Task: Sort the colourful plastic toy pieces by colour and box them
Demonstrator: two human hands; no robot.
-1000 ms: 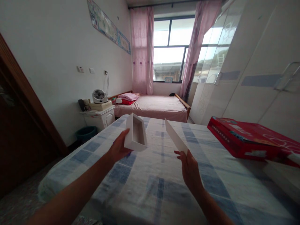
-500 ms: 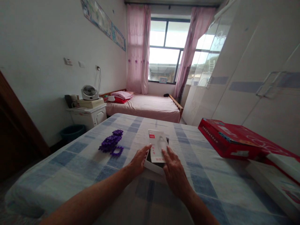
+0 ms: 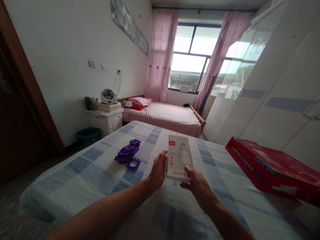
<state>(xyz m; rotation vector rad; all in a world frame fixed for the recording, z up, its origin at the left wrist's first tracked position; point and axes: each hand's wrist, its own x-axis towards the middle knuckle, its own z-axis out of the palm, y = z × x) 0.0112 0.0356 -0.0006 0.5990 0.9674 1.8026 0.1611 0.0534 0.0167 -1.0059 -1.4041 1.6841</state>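
Note:
A small white box with red print and a picture on its lid sits closed, held just above the blue-checked bed cover. My left hand grips its left edge with the fingers curled against the side. My right hand holds its near right corner from below, thumb on the lid. A heap of purple plastic pieces lies on the cover to the left of my left hand.
A flat red box lies on the bed at the right, by the white wardrobe. A pink bed stands under the window. A white nightstand with a small fan and a dark bin stand at the left wall.
A second ago my hands held the box tray and its lid apart. They came together on the bed cover, and the closed box is now lifted slightly in both hands.

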